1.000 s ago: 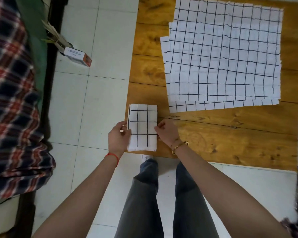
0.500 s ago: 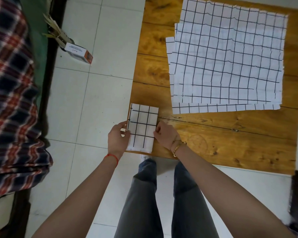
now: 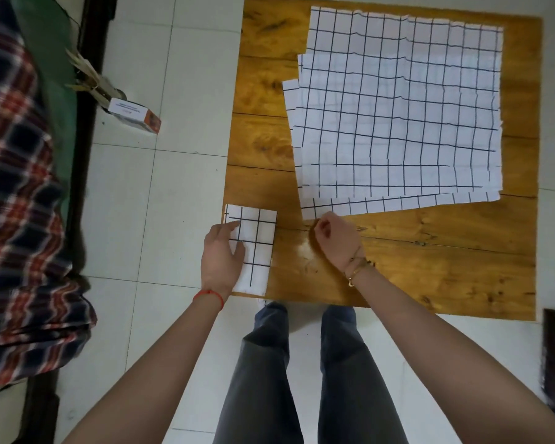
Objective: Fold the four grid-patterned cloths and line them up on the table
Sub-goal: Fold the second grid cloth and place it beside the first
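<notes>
Lower cloths mostly covered.

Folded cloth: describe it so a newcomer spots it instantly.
Start at the wooden table and go to its near-left corner. The folded cloth lies there under the left hand. Unlike the spread, stacked cloths farther back, it is a small narrow rectangle.

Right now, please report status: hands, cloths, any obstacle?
Left hand flat on folded cloth at table corner. Right hand at near corner of unfolded stack, grip unclear. No obstacle.

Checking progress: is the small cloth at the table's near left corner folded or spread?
Folded: the small cloth is a narrow rectangle under the left hand.
</notes>
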### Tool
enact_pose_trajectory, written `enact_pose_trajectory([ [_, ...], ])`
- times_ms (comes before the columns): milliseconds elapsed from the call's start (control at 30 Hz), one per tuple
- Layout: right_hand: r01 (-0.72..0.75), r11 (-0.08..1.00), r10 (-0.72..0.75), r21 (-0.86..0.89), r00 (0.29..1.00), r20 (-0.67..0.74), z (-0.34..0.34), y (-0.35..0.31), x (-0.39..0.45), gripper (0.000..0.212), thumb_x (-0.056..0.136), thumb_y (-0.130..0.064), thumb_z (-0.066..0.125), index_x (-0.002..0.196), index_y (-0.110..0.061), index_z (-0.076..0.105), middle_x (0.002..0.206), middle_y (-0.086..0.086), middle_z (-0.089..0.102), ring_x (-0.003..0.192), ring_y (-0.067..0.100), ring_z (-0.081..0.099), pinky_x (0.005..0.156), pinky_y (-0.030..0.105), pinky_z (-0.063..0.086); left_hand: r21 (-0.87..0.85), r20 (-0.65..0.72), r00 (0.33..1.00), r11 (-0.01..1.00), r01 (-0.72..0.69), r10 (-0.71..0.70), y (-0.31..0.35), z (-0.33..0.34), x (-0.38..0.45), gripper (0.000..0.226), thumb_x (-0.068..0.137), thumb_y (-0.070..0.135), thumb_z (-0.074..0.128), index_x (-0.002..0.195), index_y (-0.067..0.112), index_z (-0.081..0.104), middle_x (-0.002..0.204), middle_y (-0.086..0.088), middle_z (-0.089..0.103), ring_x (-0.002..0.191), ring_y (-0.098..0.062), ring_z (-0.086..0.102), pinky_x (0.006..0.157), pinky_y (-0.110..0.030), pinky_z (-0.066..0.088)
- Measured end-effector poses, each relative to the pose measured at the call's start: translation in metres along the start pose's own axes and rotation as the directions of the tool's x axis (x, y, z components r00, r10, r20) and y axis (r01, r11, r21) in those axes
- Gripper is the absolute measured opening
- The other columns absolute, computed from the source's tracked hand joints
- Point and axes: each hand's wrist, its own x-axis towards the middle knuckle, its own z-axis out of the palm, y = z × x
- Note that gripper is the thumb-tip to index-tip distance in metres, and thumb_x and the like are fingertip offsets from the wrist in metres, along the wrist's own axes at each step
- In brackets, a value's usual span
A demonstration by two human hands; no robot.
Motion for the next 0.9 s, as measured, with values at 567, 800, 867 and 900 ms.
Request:
enact_pose_trajectory([
  [567,-0.003,0.999,0.014,0.046,0.974,-0.226,-0.116,0.130,0.079,0.009,0.088,-0.019,0.056,0.095,-0.015,0.056,0.088,0.002,0.055,0.087,0.018,0.051,0.075,0.027,0.045,0.142,0.056,0.958,0.948,-0.285,0.280,0.146,0.067,0.114,0.043,0.089,0.006,0.056,0.131,0.017,0.054,0.131,-0.007,0.052,0.122,-0.025,0.044,0.099,-0.032,0.041],
  [800,0.081,0.994,-0.064,0.073,0.975,-0.213,-0.109,0.140,0.098,0.012,0.088,-0.019,0.060,0.098,-0.014,0.055,0.092,0.002,0.055,0.084,0.015,0.051,0.069,0.022,0.045,0.201,0.060,0.982,0.961,-0.189,0.181,0.155,0.078,0.150,0.047,0.087,0.010,0.061,0.133,0.016,0.053,0.126,-0.014,0.054,0.117,-0.034,0.044,0.098,-0.044,0.042],
  [867,0.098,0.991,-0.077,0.091,0.973,-0.218,-0.107,0.140,0.100,0.012,0.088,-0.017,0.060,0.098,-0.012,0.056,0.093,0.003,0.056,0.085,0.015,0.052,0.069,0.019,0.042,0.209,0.060,0.987,0.965,-0.158,0.148,0.155,0.081,0.153,0.048,0.088,0.012,0.062,0.135,0.018,0.052,0.125,-0.014,0.053,0.117,-0.034,0.044,0.096,-0.045,0.044],
  [900,0.109,0.989,-0.085,0.097,0.971,-0.223,-0.107,0.139,0.101,0.012,0.088,-0.016,0.060,0.098,-0.011,0.057,0.094,0.004,0.056,0.085,0.015,0.053,0.069,0.018,0.042,0.219,0.060,0.989,0.965,-0.143,0.133,0.155,0.082,0.154,0.048,0.088,0.013,0.062,0.135,0.018,0.053,0.125,-0.014,0.052,0.117,-0.034,0.044,0.094,-0.046,0.046],
])
